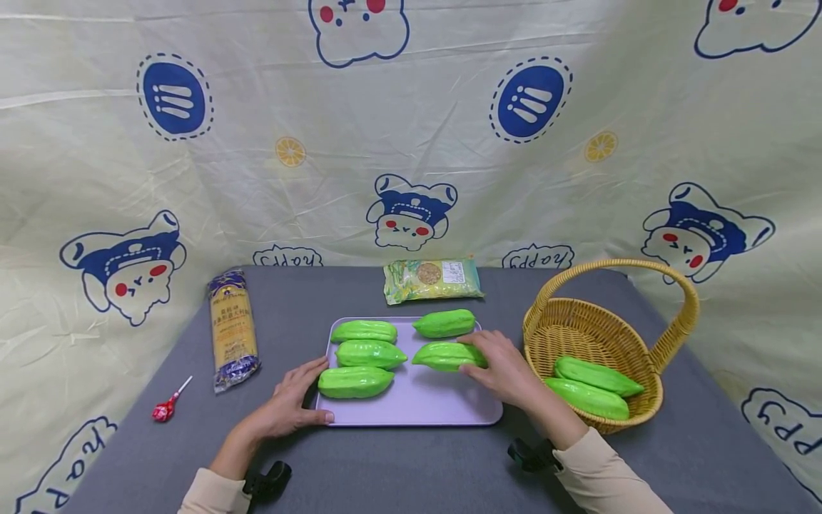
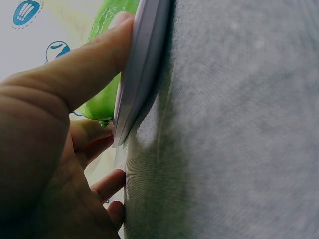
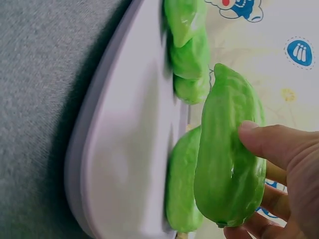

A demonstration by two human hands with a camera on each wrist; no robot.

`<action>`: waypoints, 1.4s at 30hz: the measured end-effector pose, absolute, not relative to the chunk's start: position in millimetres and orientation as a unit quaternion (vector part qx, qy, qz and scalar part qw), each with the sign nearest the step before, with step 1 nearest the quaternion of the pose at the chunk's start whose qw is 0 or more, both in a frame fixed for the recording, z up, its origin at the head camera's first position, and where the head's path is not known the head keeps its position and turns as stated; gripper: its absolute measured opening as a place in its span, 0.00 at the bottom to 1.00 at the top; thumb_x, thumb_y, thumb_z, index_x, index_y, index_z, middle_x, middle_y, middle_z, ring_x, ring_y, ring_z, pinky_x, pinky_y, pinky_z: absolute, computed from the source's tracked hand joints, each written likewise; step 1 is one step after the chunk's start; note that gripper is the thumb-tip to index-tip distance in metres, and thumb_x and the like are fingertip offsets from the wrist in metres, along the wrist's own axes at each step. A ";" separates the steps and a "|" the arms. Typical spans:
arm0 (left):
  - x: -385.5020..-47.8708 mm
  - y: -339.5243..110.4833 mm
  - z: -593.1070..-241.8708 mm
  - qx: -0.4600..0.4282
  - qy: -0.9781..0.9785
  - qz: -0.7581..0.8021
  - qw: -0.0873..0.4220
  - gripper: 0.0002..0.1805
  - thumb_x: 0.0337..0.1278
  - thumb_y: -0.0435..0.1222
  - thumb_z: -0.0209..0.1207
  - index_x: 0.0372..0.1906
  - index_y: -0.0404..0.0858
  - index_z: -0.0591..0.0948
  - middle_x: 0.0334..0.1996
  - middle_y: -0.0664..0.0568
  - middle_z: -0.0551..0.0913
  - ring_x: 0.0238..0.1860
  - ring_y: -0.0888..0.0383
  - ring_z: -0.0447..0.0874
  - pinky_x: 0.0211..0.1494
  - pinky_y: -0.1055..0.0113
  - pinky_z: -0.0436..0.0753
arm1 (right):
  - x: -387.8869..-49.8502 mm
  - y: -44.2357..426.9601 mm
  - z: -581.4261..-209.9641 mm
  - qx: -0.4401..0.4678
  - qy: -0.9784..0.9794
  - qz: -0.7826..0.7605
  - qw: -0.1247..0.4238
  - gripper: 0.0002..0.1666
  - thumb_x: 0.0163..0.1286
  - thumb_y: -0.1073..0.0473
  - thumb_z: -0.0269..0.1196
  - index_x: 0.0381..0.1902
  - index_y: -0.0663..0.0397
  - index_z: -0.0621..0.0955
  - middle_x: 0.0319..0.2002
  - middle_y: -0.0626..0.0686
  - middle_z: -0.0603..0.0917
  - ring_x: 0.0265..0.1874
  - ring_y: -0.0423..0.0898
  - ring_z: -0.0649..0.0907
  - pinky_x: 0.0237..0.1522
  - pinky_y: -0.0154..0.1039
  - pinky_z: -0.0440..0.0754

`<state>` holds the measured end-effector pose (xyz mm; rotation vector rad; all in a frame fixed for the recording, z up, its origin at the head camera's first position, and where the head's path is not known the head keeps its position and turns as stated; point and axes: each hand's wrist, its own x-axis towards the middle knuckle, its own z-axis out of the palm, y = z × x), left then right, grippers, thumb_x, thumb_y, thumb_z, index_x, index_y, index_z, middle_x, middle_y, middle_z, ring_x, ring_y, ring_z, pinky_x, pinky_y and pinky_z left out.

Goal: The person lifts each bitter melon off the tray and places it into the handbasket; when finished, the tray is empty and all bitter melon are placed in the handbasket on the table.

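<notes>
Several green ridged gourds lie on a lilac tray: a left column with a top gourd, a middle gourd and a near gourd, plus a gourd at the far right. My right hand pinches another gourd between thumb and fingers, just in front of that one. In the right wrist view it appears tilted, its pointed end facing left in the head view. My left hand rests against the tray's left edge, fingers extended and spread, thumb over the rim.
On the right stands a wicker basket with a tall handle, holding two more gourds. Behind the tray lies a green packet. A pasta bag and a red lollipop lie left on the grey cloth.
</notes>
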<state>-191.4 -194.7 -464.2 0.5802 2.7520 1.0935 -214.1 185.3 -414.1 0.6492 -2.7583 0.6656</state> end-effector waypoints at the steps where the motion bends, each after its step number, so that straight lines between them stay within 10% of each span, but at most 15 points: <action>1: -191.5 -194.8 -464.1 0.192 0.910 0.361 0.062 0.51 0.43 0.50 0.69 0.71 0.35 0.59 0.72 0.41 0.56 0.68 0.35 0.52 0.61 0.32 0.53 | -212.9 186.0 -412.6 0.221 -0.941 0.227 0.119 0.27 0.54 0.55 0.71 0.53 0.53 0.79 0.48 0.55 0.83 0.49 0.53 0.77 0.51 0.52 0.71; 42: -191.1 -194.6 -463.1 0.194 0.909 0.364 0.062 0.51 0.43 0.50 0.69 0.71 0.35 0.59 0.72 0.41 0.56 0.68 0.35 0.52 0.62 0.32 0.52 | -164.3 263.2 -362.5 0.218 -0.929 0.193 0.230 0.28 0.53 0.60 0.71 0.53 0.53 0.78 0.49 0.54 0.81 0.47 0.49 0.76 0.42 0.45 0.72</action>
